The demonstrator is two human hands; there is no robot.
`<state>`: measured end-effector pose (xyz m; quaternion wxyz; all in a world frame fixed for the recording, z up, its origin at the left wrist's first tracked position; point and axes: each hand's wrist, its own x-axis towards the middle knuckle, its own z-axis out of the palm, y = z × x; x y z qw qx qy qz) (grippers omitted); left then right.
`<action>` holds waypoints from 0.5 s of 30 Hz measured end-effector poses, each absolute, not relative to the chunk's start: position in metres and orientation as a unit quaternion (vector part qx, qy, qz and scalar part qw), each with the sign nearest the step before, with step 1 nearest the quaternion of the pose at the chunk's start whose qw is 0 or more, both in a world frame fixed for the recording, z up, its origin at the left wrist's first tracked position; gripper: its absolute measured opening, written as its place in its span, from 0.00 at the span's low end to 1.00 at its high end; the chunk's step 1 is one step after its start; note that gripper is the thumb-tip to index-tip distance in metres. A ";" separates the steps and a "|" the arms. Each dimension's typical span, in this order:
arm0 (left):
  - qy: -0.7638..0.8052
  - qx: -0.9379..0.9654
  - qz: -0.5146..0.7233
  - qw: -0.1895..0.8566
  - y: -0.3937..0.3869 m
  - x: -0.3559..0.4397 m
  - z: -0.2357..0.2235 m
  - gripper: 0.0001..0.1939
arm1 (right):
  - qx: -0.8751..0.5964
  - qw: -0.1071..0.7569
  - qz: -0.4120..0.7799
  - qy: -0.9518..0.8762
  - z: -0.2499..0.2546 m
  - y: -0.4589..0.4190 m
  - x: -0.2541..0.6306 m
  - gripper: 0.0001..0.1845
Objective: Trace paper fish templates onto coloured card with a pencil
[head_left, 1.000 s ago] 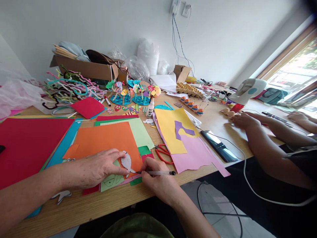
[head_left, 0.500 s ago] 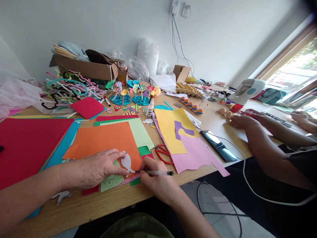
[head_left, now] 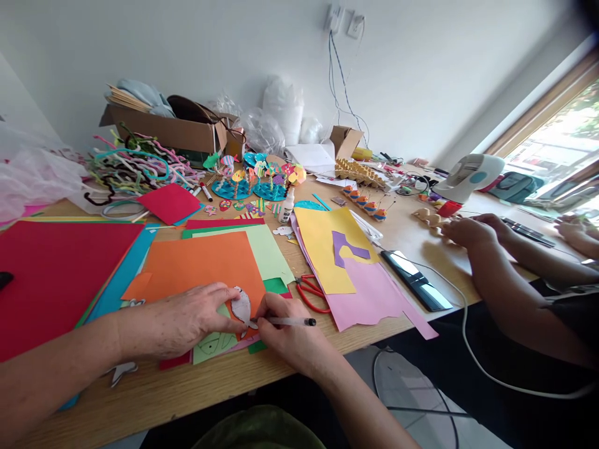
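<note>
On a sheet of orange paper (head_left: 201, 259) lies a small white fish-like cutout (head_left: 240, 307) with a dark outline. My left hand (head_left: 191, 318) rests flat on the paper, thumb and index finger apart, their tips pressing the cutout's left edge. My right hand (head_left: 290, 333) grips a pen (head_left: 290, 322) with a clear barrel and dark cap end; its tip is by the cutout's tail, partly hidden by my fingers. Under my left hand, light green paper (head_left: 213, 346) carries a drawn fish outline. Another white cutout (head_left: 123, 373) lies near my left wrist.
Red-handled scissors (head_left: 312, 294) lie right of my right hand, beside yellow paper (head_left: 322, 249) and pink paper (head_left: 365, 299). A red sheet (head_left: 65, 280) covers the left side. A glue bottle (head_left: 287, 207) stands behind. At right, a co-worker's hands (head_left: 468, 231) handle small parts.
My right hand and the pen have shifted slightly left along the cutout's tail. My left hand stays pressed on the cutout. The whole view has moved a little.
</note>
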<state>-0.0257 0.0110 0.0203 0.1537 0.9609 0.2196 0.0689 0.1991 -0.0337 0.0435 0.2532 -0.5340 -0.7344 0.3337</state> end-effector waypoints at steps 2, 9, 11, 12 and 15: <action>0.216 0.966 0.061 0.130 0.011 -0.025 0.021 0.25 | -0.538 0.255 0.333 -0.731 0.044 -0.032 0.198 0.10; 0.210 0.971 0.062 0.100 0.011 -0.026 0.017 0.28 | -0.525 0.295 0.341 -0.722 0.036 -0.031 0.201 0.09; 0.213 0.971 0.055 0.096 0.010 -0.027 0.017 0.29 | -0.524 0.303 0.343 -0.718 0.032 -0.031 0.201 0.08; 0.213 0.971 0.052 0.095 0.010 -0.026 0.017 0.29 | -0.523 0.307 0.345 -0.716 0.031 -0.031 0.201 0.08; 0.210 0.971 0.052 0.097 0.010 -0.025 0.019 0.29 | -0.520 0.315 0.348 -0.714 0.029 -0.030 0.201 0.07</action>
